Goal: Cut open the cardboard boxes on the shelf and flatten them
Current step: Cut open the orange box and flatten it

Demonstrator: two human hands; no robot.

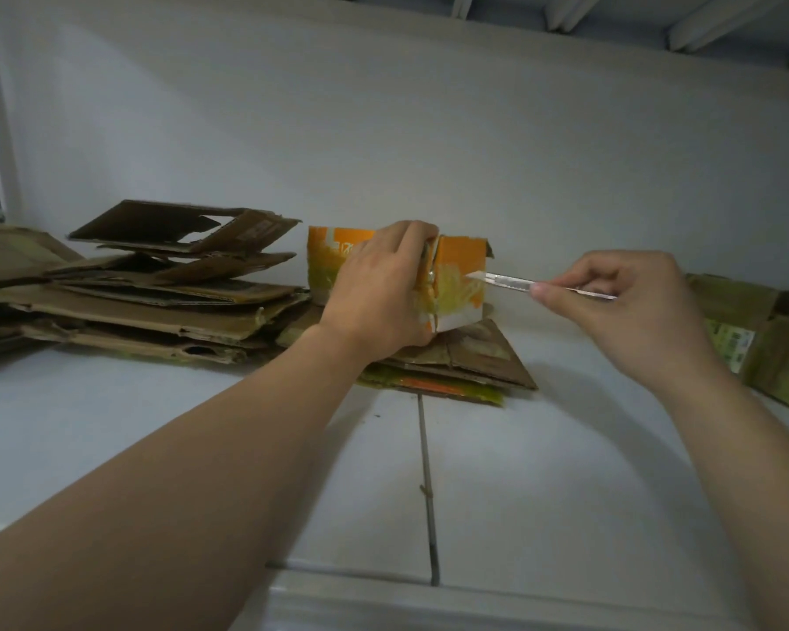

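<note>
The white shelf [178, 430] is running away from the camera, both forearms reaching over it. The left hand [379, 289] is gripping the orange box [461, 266], fingers curling over its top edge. The right hand [620, 307] is pinching a thin cutter blade [515, 281], whose tip is meeting the box's right face. The box is standing mid-shelf on flattened pieces [479, 357]. A flattened cardboard stack [156, 298] is lying left, and another box [770, 343] is sitting right, all near the wall [429, 152].
</note>
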